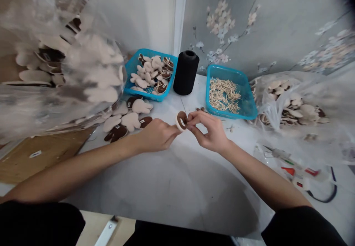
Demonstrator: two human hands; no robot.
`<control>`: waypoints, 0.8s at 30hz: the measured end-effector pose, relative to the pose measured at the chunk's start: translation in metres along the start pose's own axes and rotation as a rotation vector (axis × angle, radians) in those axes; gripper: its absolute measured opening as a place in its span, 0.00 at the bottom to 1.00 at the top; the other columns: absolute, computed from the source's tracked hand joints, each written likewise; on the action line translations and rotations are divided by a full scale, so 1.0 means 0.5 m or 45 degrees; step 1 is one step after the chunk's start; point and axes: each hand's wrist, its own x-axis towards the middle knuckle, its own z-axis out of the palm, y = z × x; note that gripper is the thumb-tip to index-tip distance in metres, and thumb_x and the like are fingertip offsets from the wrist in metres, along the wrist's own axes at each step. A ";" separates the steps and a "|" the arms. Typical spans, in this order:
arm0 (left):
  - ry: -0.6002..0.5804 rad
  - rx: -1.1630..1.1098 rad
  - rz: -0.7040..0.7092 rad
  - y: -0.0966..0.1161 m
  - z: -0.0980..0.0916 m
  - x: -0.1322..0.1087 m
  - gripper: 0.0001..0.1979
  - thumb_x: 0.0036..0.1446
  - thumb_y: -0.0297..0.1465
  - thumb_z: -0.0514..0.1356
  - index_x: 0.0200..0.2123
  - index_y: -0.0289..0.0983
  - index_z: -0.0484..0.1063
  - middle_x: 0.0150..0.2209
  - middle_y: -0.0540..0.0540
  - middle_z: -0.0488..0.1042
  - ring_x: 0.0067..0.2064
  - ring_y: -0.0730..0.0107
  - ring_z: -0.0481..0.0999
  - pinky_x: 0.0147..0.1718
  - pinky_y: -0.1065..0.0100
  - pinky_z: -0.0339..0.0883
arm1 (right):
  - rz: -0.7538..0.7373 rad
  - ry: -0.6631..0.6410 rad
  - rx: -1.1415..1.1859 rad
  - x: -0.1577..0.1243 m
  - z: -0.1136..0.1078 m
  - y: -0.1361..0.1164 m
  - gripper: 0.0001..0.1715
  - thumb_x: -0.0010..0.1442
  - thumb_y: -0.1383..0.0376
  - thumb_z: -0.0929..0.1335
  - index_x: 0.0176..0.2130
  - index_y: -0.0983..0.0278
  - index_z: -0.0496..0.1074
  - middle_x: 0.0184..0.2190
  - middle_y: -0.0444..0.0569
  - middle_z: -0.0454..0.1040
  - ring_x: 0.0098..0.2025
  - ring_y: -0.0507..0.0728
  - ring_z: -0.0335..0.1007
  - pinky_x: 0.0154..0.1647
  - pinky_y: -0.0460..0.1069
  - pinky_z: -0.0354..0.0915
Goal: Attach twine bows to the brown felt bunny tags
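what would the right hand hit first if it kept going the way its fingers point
The small brown-and-cream plush piece held by the left hand; the right hand seems already to touch it, though depth is hard to judge.

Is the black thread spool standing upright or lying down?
Upright: the black thread spool stands on end, its top hole facing up.

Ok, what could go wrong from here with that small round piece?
The brown-and-cream round piece is pinched between the right hand and left hand, so it could slip. Loose cream plush shapes beside the left hand might get knocked. A bump to the turquoise plastic tray of thin pale sticks near the right hand could spill them.
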 end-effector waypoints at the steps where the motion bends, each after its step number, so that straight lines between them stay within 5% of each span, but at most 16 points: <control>1: 0.049 0.097 0.024 0.013 0.007 -0.009 0.11 0.56 0.25 0.47 0.32 0.35 0.70 0.17 0.50 0.70 0.17 0.72 0.67 0.18 0.71 0.52 | 0.046 -0.015 -0.016 0.000 0.002 0.003 0.05 0.59 0.71 0.63 0.35 0.62 0.65 0.35 0.49 0.70 0.37 0.53 0.68 0.38 0.50 0.66; 5: 0.093 0.333 0.011 0.058 0.030 -0.033 0.10 0.54 0.23 0.48 0.32 0.34 0.69 0.14 0.51 0.67 0.16 0.69 0.67 0.16 0.71 0.51 | 0.129 -0.152 -0.019 -0.021 0.019 0.014 0.08 0.60 0.72 0.61 0.38 0.63 0.68 0.36 0.50 0.69 0.38 0.53 0.68 0.40 0.49 0.66; 10: -0.130 0.205 -0.215 0.070 0.065 -0.028 0.12 0.57 0.27 0.47 0.29 0.34 0.70 0.16 0.47 0.69 0.16 0.68 0.67 0.16 0.71 0.51 | 0.208 -0.228 0.012 -0.068 0.050 0.040 0.10 0.58 0.72 0.63 0.39 0.63 0.72 0.40 0.51 0.69 0.41 0.53 0.69 0.42 0.48 0.67; 15: -0.369 -0.095 -0.359 0.039 0.065 -0.003 0.15 0.62 0.32 0.46 0.32 0.36 0.70 0.22 0.48 0.72 0.21 0.69 0.70 0.22 0.70 0.57 | 0.266 -0.169 0.057 -0.084 0.072 0.080 0.07 0.58 0.70 0.66 0.34 0.63 0.74 0.38 0.49 0.71 0.38 0.52 0.70 0.40 0.47 0.68; 18: -0.272 -0.245 -0.355 0.002 0.063 0.029 0.14 0.63 0.32 0.44 0.38 0.37 0.69 0.35 0.47 0.74 0.32 0.70 0.74 0.29 0.71 0.60 | 0.275 -0.148 0.095 -0.084 0.073 0.095 0.06 0.58 0.69 0.67 0.33 0.63 0.75 0.37 0.49 0.73 0.36 0.51 0.70 0.40 0.47 0.67; 20: -0.242 -0.206 -0.327 -0.022 0.074 0.050 0.13 0.63 0.32 0.46 0.42 0.38 0.69 0.41 0.47 0.73 0.37 0.68 0.73 0.30 0.70 0.59 | 0.261 -0.119 0.059 -0.086 0.069 0.098 0.06 0.58 0.69 0.67 0.33 0.63 0.76 0.37 0.49 0.73 0.39 0.52 0.70 0.42 0.48 0.67; 24: -0.348 0.027 -0.346 -0.040 0.105 0.063 0.12 0.60 0.32 0.49 0.32 0.36 0.71 0.34 0.45 0.71 0.33 0.67 0.72 0.24 0.70 0.55 | 0.288 0.007 -0.050 -0.095 0.055 0.093 0.05 0.57 0.68 0.68 0.33 0.62 0.76 0.38 0.50 0.74 0.43 0.55 0.67 0.45 0.52 0.65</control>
